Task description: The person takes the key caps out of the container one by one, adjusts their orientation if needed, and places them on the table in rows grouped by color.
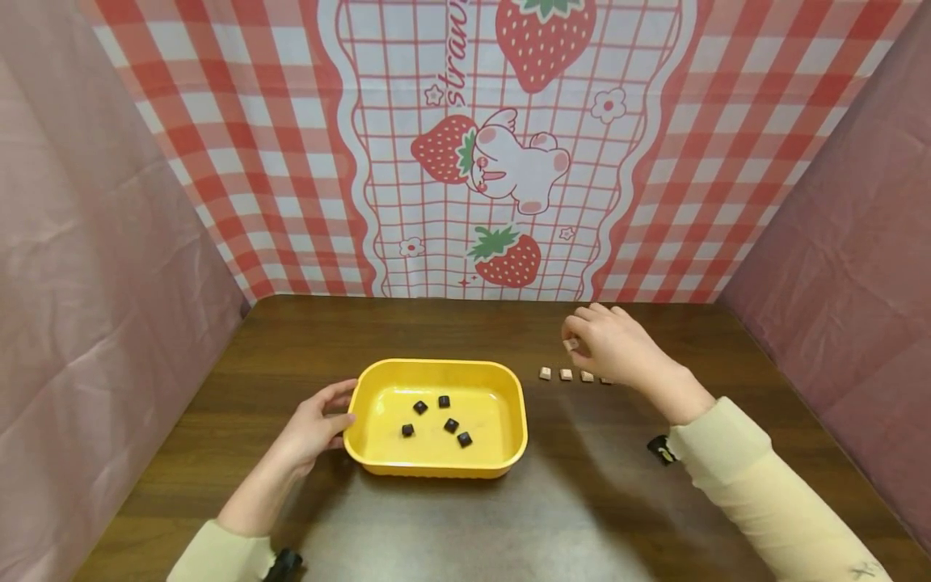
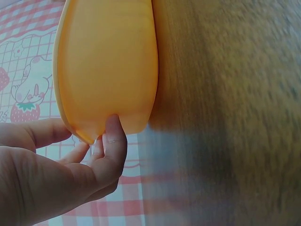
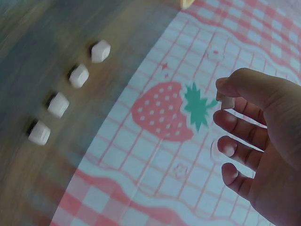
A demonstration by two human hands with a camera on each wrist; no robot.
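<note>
Head view shows a yellow tray [image 1: 436, 465] sitting on a dark wooden tabletop [image 1: 582, 509], and everything else is placed by it. The left hand [image 1: 314, 424] rests against the tray's left end with its fingers loosely extended — the thumb touches the rim, and nothing is clamped. From the left wrist view the thumb [image 2: 114, 136] presses the tray's outer wall [image 2: 108, 66] while the other fingers lie relaxed beside it. Five small dark cubes [image 1: 442, 420] lie scattered inside the tray, apart from one another.

To the right of the tray, beyond its far right corner, the right hand [image 1: 614, 343] hovers above the tabletop and pinches a small pale cube [image 1: 570, 344] between thumb and forefinger. The right wrist view shows that cube [image 3: 227, 102] held at the fingertips, the remaining fingers curled below it. A row of pale cubes [image 1: 566, 374] lies on the tabletop just under that hand — four show in the right wrist view [image 3: 70, 92], evenly spaced. A strawberry-print checked cloth [image 1: 509, 145] hangs behind the tray.
</note>
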